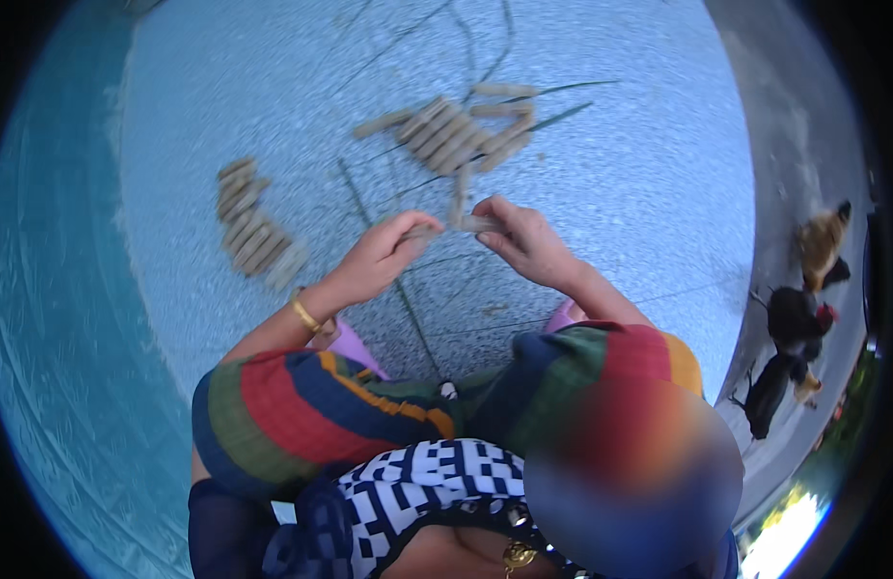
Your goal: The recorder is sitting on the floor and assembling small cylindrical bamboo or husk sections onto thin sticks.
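On the speckled floor in front of me lies a group of small wooden blocks (441, 135), several side by side with others at angles around them. From its near side, an upright-lying block (460, 193) leads toward my hands. My right hand (533, 241) is closed, pinching a wooden block (480, 224) whose left end meets that block's near end. A pale block-like piece (422, 232) sits between the fingertips of my left hand (381, 256), which is closed on it; blur softens its outline. A gap separates the two hands.
Further left is a second cluster of wooden blocks (253, 236). Long dark green blades (562, 116) lie on the floor under and beside the blocks. Teal sheeting (60, 289) borders the left side. Several chickens (794, 318) stand at the right. My feet wear pink shoes (355, 347).
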`<state>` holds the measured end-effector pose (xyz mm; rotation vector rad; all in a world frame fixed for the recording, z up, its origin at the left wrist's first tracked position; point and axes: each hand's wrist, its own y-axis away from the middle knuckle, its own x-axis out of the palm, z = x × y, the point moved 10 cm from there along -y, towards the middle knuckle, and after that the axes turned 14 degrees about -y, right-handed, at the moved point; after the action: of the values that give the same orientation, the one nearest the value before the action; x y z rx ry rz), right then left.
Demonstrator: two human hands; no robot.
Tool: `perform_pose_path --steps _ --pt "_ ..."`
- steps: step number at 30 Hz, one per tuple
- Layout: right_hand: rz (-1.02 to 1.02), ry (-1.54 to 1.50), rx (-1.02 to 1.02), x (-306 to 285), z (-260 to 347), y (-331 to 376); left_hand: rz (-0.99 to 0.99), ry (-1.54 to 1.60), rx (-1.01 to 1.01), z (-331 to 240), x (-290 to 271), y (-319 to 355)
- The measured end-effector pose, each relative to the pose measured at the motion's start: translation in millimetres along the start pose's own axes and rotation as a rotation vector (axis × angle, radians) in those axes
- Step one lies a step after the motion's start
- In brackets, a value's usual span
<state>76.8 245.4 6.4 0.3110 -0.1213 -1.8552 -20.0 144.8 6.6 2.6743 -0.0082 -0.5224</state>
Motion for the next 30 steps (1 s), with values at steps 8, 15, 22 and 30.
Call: perform_pose_path --steps 8,15,22,30 --pt "0.096 0.142 -0.164 42.4 38.3 -19.2 -0.128 -0.157 0.050 11.5 -10.5 22.2" --pt "0.158 0.259 -0.255 50.1 43.5 -13.2 -0.053 -0.167 0.026 12.9 0.1 21.9" --pt "0.323 0.356 -0.421 70.7 54.6 1.0 0.076 -0.278 0.105 2.7 16.6 23.6" --pt "0.503 0.436 -0.325 111.1 26.4 -2.7 0.035 -0.168 -0.018 52.8 37.7 43.4"
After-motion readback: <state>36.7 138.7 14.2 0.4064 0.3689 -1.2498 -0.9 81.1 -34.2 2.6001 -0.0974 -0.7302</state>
